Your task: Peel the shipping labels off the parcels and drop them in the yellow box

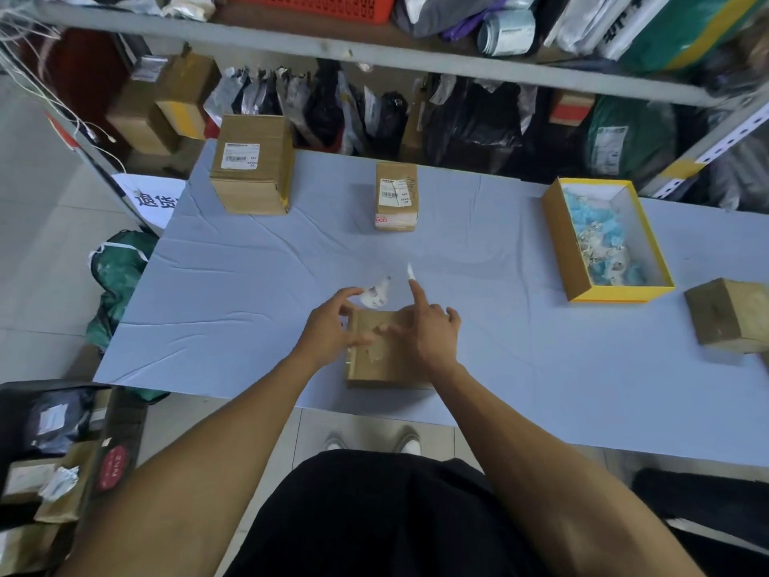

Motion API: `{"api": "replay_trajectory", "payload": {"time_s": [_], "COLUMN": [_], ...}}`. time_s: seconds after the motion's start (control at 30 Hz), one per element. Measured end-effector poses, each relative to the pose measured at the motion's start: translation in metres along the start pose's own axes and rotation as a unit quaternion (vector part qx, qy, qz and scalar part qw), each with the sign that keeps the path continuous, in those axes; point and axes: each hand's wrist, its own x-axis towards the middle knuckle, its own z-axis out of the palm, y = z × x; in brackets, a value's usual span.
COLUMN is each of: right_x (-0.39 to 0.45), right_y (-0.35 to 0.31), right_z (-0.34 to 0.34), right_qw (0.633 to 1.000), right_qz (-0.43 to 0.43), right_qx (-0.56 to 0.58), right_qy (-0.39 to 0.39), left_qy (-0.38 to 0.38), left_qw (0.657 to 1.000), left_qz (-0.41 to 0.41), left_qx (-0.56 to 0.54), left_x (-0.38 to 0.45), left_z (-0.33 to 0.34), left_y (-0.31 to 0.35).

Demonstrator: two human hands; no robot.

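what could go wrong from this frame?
1. A label scrap clings to the right hand index fingertip; it may stick there instead of dropping into the yellow box.
2. The crumpled label by the left hand looks barely held and may fall on the table.

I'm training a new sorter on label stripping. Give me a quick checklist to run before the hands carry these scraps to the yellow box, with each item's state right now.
1. Label off the near parcel: ok, only torn residue shows on its top.
2. Label scrap in the left hand: cannot tell, it sits at the fingertips but the grip is blurred.
3. Strip on the right hand: ok, it sticks up from the raised forefinger.
4. Yellow box open: ok, no lid, with earlier scraps inside.
5. Path to the box: ok, bare cloth lies between.
6. Parcels left: not ok, the big parcel and small parcel at the back keep their labels.
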Motion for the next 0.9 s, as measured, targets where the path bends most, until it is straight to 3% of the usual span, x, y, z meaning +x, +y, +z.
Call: {"api": "replay_trajectory", "payload": {"time_s": [0.13, 0.23, 0.33, 0.5, 0.63, 0.9], "right_x": [0.011, 0.003, -0.011, -0.013, -0.018, -0.014], "right_y": [0.007, 0.031, 0.04, 0.049, 0.048, 0.051], "right_z": [-0.005, -0.013, -0.013, -0.009, -0.011, -0.016], "right_qw": [0.99, 0.995, 0.991, 0.993, 0.993, 0.994], "right_qz": [0.048, -0.025, -0.064, -0.076, -0.08, -0.044], "right_qx": [0.131, 0.083, 0.014, 0.021, 0.045, 0.095], "right_qy": [0.008, -0.056, -0.117, -0.083, -0.073, -0.005], "left_qy": [0.063, -0.004, -0.048, -0.028, 0.079, 0.113], "left_qw": [0.997, 0.996, 0.969, 0.979, 0.991, 0.978], "left_qz": [-0.015, 0.041, 0.084, 0.058, 0.029, 0.057], "left_qx": [-0.05, 0.078, 0.225, 0.194, 0.103, 0.164], "left_x": [0.0, -0.011, -0.015, -0.004, 0.001, 0.006], "left_z": [0.003, 0.001, 0.008, 0.018, 0.031, 0.04], "left_y": [0.007, 0.01, 0.017, 0.018, 0.016, 0.022]}}
